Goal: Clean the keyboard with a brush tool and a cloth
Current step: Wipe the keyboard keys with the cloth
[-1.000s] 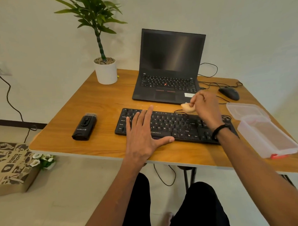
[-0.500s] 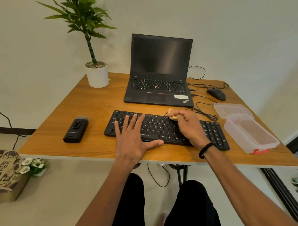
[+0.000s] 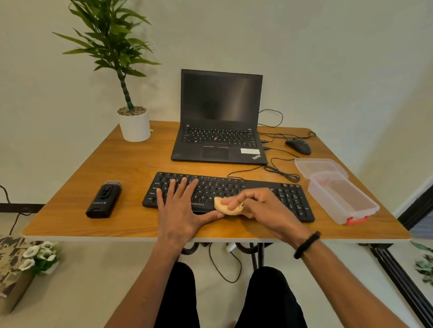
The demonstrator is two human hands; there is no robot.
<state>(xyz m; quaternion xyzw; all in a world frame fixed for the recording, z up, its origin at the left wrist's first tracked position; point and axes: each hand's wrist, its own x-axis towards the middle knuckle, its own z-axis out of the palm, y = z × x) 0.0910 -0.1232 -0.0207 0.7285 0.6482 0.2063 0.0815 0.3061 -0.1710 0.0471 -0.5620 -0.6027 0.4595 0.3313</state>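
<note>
A black keyboard (image 3: 258, 189) lies across the near middle of the wooden table (image 3: 127, 167). My left hand (image 3: 182, 209) rests flat on its left half, fingers spread, thumb along the front edge. My right hand (image 3: 263, 208) holds a small crumpled beige cloth (image 3: 226, 205) against the keyboard's front edge, near the middle, close to my left thumb. The black brush tool (image 3: 104, 200) lies on the table to the left of the keyboard, untouched.
An open black laptop (image 3: 219, 119) stands behind the keyboard. A black mouse (image 3: 298, 146) and loose cables (image 3: 282, 172) lie at the back right. A clear plastic box (image 3: 339, 196) with its lid sits right of the keyboard. A potted plant (image 3: 133, 122) occupies the back left corner.
My right hand has carried the cloth from above the keyboard's back edge down across the keys to its front edge. My left hand has stayed flat on the left half.
</note>
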